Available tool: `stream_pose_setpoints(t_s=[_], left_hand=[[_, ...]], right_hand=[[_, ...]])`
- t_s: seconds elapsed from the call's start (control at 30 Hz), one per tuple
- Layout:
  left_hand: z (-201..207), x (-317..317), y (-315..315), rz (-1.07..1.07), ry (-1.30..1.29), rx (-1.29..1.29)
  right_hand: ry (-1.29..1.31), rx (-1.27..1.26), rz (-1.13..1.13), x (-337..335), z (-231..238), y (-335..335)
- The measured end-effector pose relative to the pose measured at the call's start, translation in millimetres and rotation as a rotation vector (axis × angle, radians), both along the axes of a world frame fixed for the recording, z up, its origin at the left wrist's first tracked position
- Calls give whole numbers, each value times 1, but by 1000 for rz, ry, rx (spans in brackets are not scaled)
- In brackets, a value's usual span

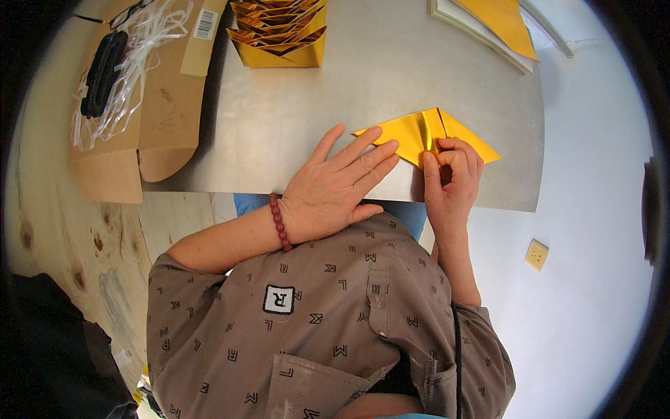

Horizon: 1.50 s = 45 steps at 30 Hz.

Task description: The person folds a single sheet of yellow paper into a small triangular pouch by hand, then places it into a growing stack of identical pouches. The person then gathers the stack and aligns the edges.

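Note:
A sheet of shiny gold paper [408, 129], folded into a pointed shape, lies on the metal table [349, 77] near its front edge. My left hand [342, 171] is spread out with its fingertips on the paper's left part; a dark red bead bracelet circles that wrist. At the paper's lower edge, right of the middle, my right hand [455, 178] pinches the paper between thumb and curled fingers. A crease or flap runs upward from this pinch. Farther back on the left stands a nested stack of folded gold paper pieces [283, 45].
To the left, an opened cardboard box [164, 105] holds white plastic strips [150, 49] and a black oblong object [105, 73]. At the far right corner lies a pile of flat sheets with gold paper [499, 24] on top. A wall socket [537, 255] is at right.

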<state>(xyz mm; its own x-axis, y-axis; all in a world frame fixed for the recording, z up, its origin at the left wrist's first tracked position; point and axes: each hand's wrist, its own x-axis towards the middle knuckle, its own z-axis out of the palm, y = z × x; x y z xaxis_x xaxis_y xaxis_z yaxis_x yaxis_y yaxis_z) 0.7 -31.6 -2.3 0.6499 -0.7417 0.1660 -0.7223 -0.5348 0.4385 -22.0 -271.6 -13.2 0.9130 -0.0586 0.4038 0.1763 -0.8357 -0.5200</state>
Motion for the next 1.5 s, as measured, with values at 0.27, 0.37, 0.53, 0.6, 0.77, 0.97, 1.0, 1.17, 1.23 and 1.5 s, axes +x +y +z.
stream_pose_setpoints(t_s=[0.27,0.37,0.53,0.6,0.77,0.97,1.0,1.17,1.23,1.5], left_hand=[[1,-1,-2,4,-12,36],[2,-2,-2,0,-13,56],[3,-1,-3,5,-4,56],[4,-1,-3,3,-6,55],[3,-1,-3,4,-7,50],[2,-1,-2,11,-6,54],[2,-1,-2,13,-8,54],[2,-1,-3,26,-18,39],[1,-2,-3,28,-23,36],[2,-3,-3,34,-39,49]], right_hand=[[-24,53,-20,1,-3,1],[-19,61,-36,0,-2,1],[-15,66,-38,1,0,2],[-11,65,-40,1,1,3],[-1,40,-44,1,2,3],[-1,38,-40,2,2,4],[7,36,-44,1,2,4],[6,10,-70,2,2,3],[14,-32,-72,1,1,3],[70,-81,-78,-3,1,3]])
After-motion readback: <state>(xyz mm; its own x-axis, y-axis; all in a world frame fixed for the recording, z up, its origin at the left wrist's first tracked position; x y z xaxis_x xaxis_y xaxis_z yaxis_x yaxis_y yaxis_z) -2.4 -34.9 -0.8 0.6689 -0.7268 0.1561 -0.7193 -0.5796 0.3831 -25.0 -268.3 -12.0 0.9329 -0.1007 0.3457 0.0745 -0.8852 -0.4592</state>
